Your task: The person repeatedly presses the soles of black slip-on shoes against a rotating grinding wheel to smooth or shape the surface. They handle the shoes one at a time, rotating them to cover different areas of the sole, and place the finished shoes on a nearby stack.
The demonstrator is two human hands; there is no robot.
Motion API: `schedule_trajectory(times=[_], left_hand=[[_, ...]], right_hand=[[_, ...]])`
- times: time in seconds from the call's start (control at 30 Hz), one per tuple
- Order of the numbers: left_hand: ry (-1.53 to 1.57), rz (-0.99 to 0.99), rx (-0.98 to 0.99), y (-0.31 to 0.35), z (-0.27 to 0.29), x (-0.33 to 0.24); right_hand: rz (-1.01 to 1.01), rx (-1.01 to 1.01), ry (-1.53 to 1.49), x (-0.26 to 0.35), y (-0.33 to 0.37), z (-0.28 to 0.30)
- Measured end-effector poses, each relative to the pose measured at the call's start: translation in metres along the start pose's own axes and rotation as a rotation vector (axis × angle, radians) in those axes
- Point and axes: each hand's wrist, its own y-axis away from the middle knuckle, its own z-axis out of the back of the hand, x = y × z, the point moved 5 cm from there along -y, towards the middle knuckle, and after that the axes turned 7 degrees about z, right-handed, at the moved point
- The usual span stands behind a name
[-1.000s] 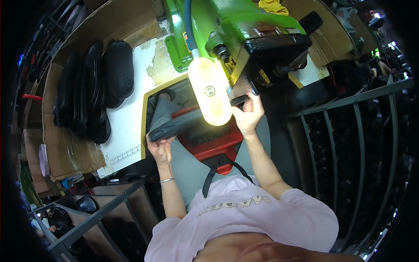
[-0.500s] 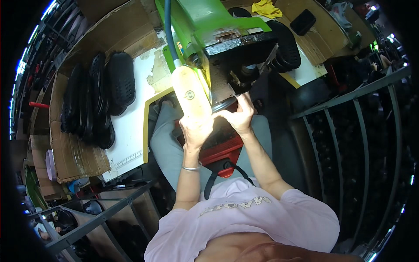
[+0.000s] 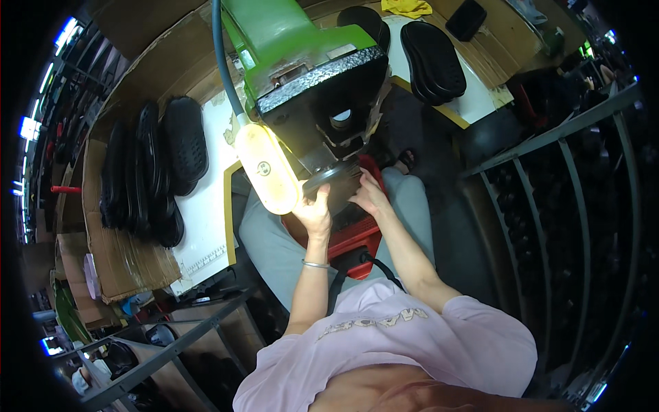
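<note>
Between my two hands is a dark shoe sole (image 3: 341, 191) with a glossy rounded edge, tilted under the head of a green machine (image 3: 274, 34). My left hand (image 3: 316, 214) grips its left side, thumb up against the face, close to the lower end of a lit lamp (image 3: 266, 168). On the other side, my right hand (image 3: 369, 194) has its fingers closed on the sole's right edge. The machine's black underside hides part of the sole's far end.
Black soles (image 3: 185, 147) are piled on the left of the white table (image 3: 199, 254), beside cardboard walls (image 3: 130, 271). More soles (image 3: 432, 62) lie at the right, near a yellow cloth (image 3: 407, 7). Metal railings (image 3: 549, 158) stand to the right; a red stool (image 3: 357, 244) is below my hands.
The view has shifted, so the machine and lamp sit farther left. My hands have tilted the sole, so more of it shows, and my right hand has come down from the machine head.
</note>
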Motion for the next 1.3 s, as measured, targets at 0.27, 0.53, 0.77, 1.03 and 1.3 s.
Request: schedule_trajectory(times=[0.27, 0.53, 0.77, 1.03, 1.3], left_hand=[[0.081, 0.037, 0.107, -0.006, -0.025, -0.014], [-0.057, -0.055, 0.035, -0.012, 0.010, -0.030], [0.094, -0.089, 0.018, -0.020, 0.061, -0.064], [0.170, 0.042, -0.115, -0.017, 0.155, -0.057], [-0.259, 0.015, 0.325, -0.041, 0.146, -0.114]], right_hand=[[0.965, -0.312, 0.757, 0.170, 0.050, -0.022], [1.218, -0.185, 1.006, 0.218, 0.105, -0.112], [1.205, 0.033, 1.092, 0.182, 0.104, -0.167], [1.091, 0.143, 1.111, 0.111, 0.093, -0.200], [1.025, 0.164, 1.561, 0.211, 0.185, -0.199]])
